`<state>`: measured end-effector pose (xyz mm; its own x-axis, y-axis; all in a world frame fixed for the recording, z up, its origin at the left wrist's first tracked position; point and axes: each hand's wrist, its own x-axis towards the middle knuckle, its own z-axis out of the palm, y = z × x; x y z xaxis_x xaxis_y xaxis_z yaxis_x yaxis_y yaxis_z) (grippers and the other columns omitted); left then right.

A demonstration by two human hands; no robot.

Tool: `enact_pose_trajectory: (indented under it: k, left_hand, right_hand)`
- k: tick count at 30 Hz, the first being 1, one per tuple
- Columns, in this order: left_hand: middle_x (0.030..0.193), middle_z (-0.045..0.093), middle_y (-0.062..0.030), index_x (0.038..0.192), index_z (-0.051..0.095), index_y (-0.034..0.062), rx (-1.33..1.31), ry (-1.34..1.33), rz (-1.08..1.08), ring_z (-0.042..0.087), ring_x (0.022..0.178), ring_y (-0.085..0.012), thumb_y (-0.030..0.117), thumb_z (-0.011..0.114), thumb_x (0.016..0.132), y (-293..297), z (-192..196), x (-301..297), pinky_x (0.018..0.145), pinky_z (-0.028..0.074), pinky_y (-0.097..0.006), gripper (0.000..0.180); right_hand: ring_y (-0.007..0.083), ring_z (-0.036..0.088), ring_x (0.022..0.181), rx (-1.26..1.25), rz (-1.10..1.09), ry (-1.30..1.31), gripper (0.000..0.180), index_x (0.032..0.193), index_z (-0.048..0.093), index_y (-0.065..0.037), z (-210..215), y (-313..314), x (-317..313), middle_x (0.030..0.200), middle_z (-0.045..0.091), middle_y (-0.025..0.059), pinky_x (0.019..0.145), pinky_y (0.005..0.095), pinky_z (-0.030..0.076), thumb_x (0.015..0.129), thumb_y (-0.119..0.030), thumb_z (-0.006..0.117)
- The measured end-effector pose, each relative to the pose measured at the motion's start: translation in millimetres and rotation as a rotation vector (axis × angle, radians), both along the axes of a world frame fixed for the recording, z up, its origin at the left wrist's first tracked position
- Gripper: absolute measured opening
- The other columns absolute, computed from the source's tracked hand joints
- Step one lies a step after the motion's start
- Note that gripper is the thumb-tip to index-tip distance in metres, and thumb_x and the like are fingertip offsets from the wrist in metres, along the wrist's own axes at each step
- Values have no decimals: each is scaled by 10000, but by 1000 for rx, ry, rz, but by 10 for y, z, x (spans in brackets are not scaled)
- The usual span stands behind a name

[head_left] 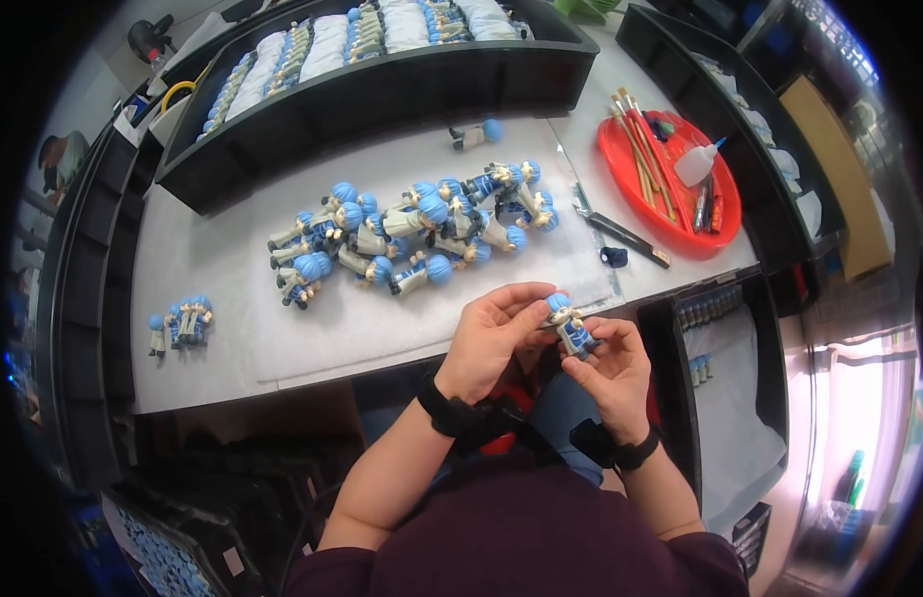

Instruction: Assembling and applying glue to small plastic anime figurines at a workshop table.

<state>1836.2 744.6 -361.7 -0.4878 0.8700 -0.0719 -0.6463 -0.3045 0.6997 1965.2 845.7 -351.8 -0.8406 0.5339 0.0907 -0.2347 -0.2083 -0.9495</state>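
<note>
A small figurine (575, 336) with blue hair and a blue-and-white outfit is held upright between my two hands, over the table's front edge. My left hand (501, 331) pinches it by the head with thumb and fingers. Lower down, my right hand (616, 368) grips it near the legs. Just beyond my hands, a heap of similar figurines (407, 227) lies on a white sheet (382, 333) on the table. One lone figurine (471, 134) lies behind the heap, and a small group of figurines (187, 323) sits at the left.
A black crate (382, 99) with rows of figurines and white padding stands at the back. On the right is a red tray (621, 179) with brushes and a squeeze bottle (695, 162). A utility knife (629, 239) lies before it. Another black crate (685, 418) stands low at my right.
</note>
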Motion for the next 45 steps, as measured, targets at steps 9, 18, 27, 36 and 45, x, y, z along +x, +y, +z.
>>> enact_pose_trajectory:
  k: [9,18,27,36,45]
  left_hand:
    - [1067,557,-117,1083,506,-21,-6,9,-28,570,916,-156,59,471,865,-18,21,-23,765,494,-274,235]
    - [1022,584,-124,1047,539,-33,-86,167,-132,567,889,-151,69,471,867,67,147,37,747,466,-248,218]
    - [1025,583,-129,1044,543,-22,-155,206,-189,572,884,-156,73,470,868,376,187,195,782,463,-257,212]
    - [1074,569,-96,1068,537,-25,-242,298,-325,546,902,-120,61,483,847,737,275,350,742,433,-229,243]
    - [1047,576,-122,1030,553,-25,-367,535,-269,560,884,-145,13,519,796,708,231,358,711,436,-231,239]
  right_hand:
    - [162,538,897,-13,37,-30,228,924,421,-25,-28,30,23,1013,492,134,772,254,467,765,35,573]
    - [270,608,761,-833,446,-143,240,1070,410,1,-53,273,37,954,556,214,600,277,525,889,-154,382]
    - [257,603,752,-954,481,14,313,1149,383,12,-188,468,248,954,562,201,609,265,526,892,-167,396]
    - [230,594,794,-821,360,63,350,1147,400,-4,-242,794,569,983,553,157,670,281,513,848,-156,498]
    - [122,573,738,122,-699,-272,301,1024,539,29,-511,2518,1599,859,584,58,652,236,474,738,-38,608]
